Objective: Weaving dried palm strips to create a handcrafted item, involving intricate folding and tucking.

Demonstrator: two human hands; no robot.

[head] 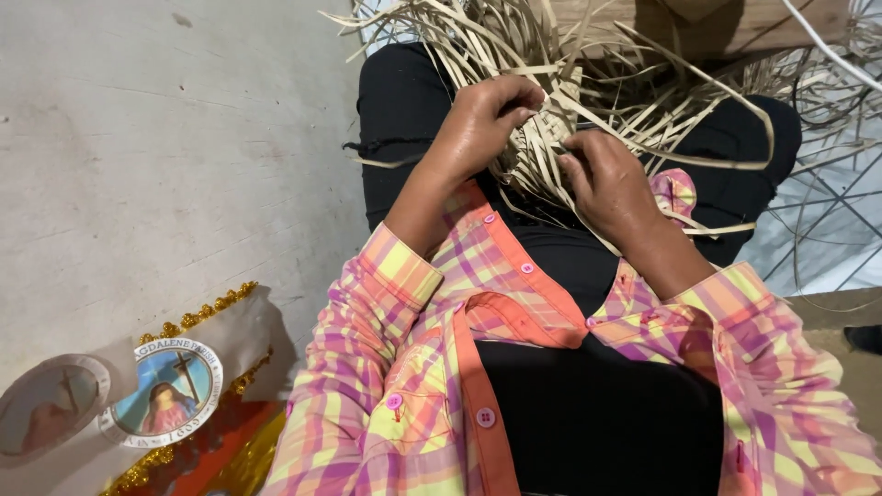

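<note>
Woven palm-strip piece [542,138] — loose ends fanning up-right — pinched by both hands' fingers [514,96].

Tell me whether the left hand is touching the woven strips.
Touching. The head view shows the left hand curled over the woven strips, its fingers pressed into them, while the right hand pinches the strips from the other side.

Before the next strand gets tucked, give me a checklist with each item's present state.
1. Left hand has a grip on the woven piece: ok.
2. Right hand pinches a strip at the weave's edge: ok.
3. Woven piece rests over the lap, on the black trousers: ok.
4. Loose palm strips fan outward, free of the hands: ok.
5. Weave tightness under the fingers: cannot tell.
</note>
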